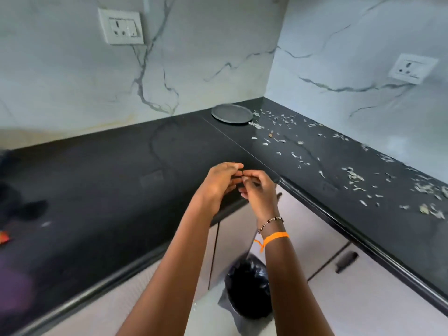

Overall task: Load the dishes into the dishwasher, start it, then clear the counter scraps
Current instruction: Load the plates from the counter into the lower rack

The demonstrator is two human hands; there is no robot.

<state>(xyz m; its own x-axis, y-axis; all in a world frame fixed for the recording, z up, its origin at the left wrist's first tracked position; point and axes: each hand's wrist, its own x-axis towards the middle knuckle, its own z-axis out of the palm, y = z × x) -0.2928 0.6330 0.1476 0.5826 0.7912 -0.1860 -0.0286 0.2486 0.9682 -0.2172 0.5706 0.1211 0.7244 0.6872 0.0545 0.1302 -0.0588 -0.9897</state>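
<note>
Pale scraps [354,177] lie scattered over the right arm of the black counter [97,190], from the far corner to the right edge. A dark round plate [231,113] sits flat in that corner. My left hand [221,184] and my right hand [258,190] meet above the counter's inner corner, fingertips curled and touching each other. Something small may be pinched between them, but motion blur hides it. A bin lined with a black bag [249,284] stands on the floor below my forearms.
White cabinet fronts with a dark handle [345,261] run under the counter. Marble walls carry a socket at the upper left [121,26] and another at the right [412,68]. Dark blurred shapes [21,204] and an orange bit [3,237] sit at the counter's left.
</note>
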